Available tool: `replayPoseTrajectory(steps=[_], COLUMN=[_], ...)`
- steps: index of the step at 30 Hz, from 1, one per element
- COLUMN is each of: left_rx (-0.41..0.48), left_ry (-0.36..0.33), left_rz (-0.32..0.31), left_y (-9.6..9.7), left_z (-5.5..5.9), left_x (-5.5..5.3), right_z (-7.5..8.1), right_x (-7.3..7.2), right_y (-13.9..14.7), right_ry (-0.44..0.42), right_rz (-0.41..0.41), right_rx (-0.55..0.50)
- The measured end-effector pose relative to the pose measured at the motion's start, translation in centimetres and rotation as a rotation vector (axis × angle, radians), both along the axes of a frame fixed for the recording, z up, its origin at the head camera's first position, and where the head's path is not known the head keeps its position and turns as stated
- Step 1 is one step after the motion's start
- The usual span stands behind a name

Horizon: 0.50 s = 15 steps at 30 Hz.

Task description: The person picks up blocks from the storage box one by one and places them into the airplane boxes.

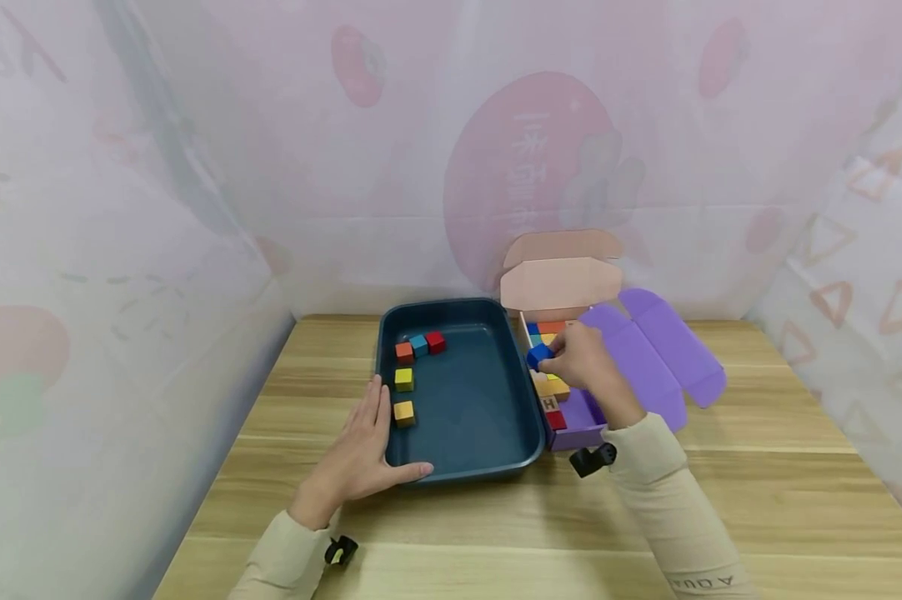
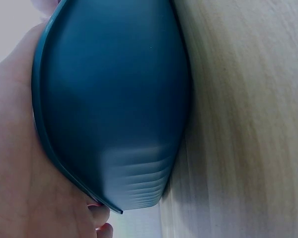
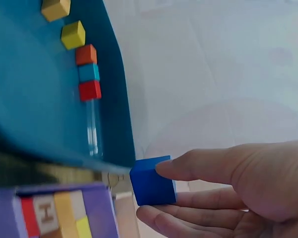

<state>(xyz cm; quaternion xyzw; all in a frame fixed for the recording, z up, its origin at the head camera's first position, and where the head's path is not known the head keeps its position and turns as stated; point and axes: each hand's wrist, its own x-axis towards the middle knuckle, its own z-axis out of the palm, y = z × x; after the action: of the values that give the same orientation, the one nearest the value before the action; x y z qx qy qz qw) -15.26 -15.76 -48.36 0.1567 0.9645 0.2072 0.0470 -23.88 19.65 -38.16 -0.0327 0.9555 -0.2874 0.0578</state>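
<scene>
Between the thumb and fingers of my right hand (image 1: 584, 360) a blue cube block (image 3: 153, 184) is pinched, over the purple box (image 1: 582, 437) in the head view. My left hand (image 1: 361, 442) rests with straight fingers on the near-left rim of a dark blue tray (image 1: 473, 400). Inside the tray, an orange block (image 1: 404, 353), a light blue block (image 1: 419, 346) and a red block (image 1: 436, 342) form a row at the far left. Nearer along the left wall sit a yellow block (image 1: 404, 380) and a tan-yellow block (image 1: 404, 413).
Several coloured blocks lie in the purple box, among them one lettered H (image 1: 548, 404) and a dark red one (image 1: 556, 421). Its open lid flaps (image 1: 646, 358) spread right, and a pale flap (image 1: 559, 283) stands at the back. The wooden table (image 1: 766, 500) meets fabric walls.
</scene>
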Motion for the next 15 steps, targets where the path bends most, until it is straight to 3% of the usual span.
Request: replayPoseTrajectory(steps=[6, 15], left_rx=[0.003, -0.010], left_ry=[0.004, -0.015], left_rz=[-0.001, 0.000], left_y=[-0.1, 0.0], left_z=[0.0, -0.3], left_x=[0.0, -0.1], right_z=[-0.6, -3.1], right_x=[0.4, -0.3], right_y=[2.0, 3.5], right_ry=[-0.025, -0.028], right_rz=[-0.078, -0.200], right_rx=[-0.002, 0.072])
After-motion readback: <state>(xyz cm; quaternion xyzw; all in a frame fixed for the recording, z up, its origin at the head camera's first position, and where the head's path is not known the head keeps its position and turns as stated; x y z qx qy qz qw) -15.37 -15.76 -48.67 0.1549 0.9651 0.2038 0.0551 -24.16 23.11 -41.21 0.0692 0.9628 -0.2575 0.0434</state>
